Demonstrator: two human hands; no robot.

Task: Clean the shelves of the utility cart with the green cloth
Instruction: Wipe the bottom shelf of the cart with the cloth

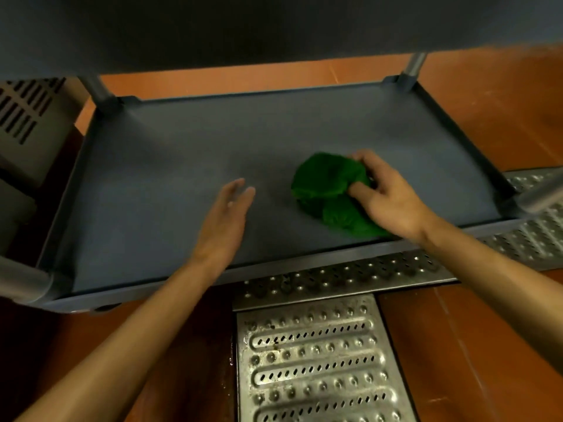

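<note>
Cart point(274, 266) sits over a metal floor grate point(313, 360) on orange tile point(472, 345). Left hand point(224, 220) is loose, fingers straight, on or just above the lower shelf point(170, 166), can't tell which. Just to its right, right hand point(387, 196) is clutching the bunched-up green cloth point(323, 184) against the shelf, right of middle. Upper shelf point(243, 25) looms on top.

No text, label, brand, number or sign can be read anywhere in the view. The grey cart shelf point(182, 166), the green cloth point(326, 184) and the metal floor grate point(313, 360) show only plain, unmarked surfaces.
</note>
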